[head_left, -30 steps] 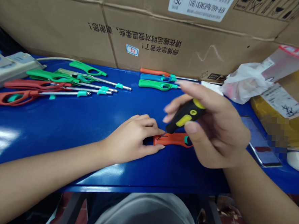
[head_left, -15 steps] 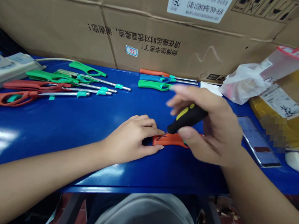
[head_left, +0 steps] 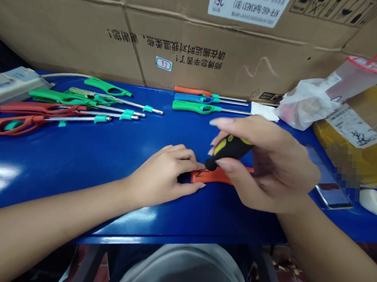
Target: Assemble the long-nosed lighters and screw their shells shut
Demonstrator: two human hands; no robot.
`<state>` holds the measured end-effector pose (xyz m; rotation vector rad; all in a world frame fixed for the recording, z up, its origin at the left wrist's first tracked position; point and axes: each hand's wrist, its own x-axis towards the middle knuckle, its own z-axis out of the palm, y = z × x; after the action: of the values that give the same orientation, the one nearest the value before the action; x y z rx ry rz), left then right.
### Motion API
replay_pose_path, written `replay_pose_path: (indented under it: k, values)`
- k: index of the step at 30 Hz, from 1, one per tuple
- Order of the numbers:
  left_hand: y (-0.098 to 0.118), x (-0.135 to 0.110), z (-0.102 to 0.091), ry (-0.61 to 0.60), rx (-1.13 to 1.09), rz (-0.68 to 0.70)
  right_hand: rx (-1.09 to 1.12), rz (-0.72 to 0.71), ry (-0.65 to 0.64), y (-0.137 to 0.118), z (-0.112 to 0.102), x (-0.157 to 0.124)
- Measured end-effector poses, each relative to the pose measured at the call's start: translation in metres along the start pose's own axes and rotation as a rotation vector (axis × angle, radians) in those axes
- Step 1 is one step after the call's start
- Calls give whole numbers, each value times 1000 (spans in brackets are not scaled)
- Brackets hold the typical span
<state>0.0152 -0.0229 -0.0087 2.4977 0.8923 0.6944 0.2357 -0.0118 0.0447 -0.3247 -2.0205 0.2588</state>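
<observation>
An orange lighter handle (head_left: 212,176) lies flat on the blue table (head_left: 88,160). My left hand (head_left: 164,175) pinches its left end with curled fingers and holds it down. My right hand (head_left: 270,163) grips a small black and yellow screwdriver (head_left: 228,148), tilted down to the left. The screwdriver's thin tip (head_left: 199,172) touches the handle's left end, right beside my left fingertips. The right part of the orange handle is hidden under my right hand.
Several long lighters, green and red (head_left: 65,108), lie at the left; three more, orange, blue and green (head_left: 203,100), lie along the cardboard box (head_left: 182,34) at the back. A power strip (head_left: 6,88) sits far left. A phone (head_left: 328,177), plastic bags (head_left: 308,103) and a yellow package (head_left: 363,147) are at the right.
My right hand has twisted the screwdriver in its fingers, and the yellow marks on its handle have turned. My left hand and the orange handle have stayed put.
</observation>
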Motion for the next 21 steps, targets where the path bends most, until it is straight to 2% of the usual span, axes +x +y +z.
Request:
replay_pose_path:
  k: [2,4,7,8,11,13,17,21]
  values:
    - [0,0,0,7,2,-3,-154,-58,34,-2,-1,1]
    - [0,1,0,-1,2,-4,-203,-6,6,-6,-3,1]
    - [0,1,1,-17,3,3,-48,279,-89,-11,-5,-1]
    - [0,1,1,-12,5,7,-4,223,-103,-11,-6,-2]
    - [0,1,1,15,14,16,-107,91,-27,-8,-7,-3]
    - [1,1,0,19,13,16,-156,95,-41,-7,-7,-3]
    - [1,1,0,-3,-3,10,-76,222,-128,-6,-6,-2]
    - [0,1,1,5,7,11,-173,50,-18,-4,-5,-1]
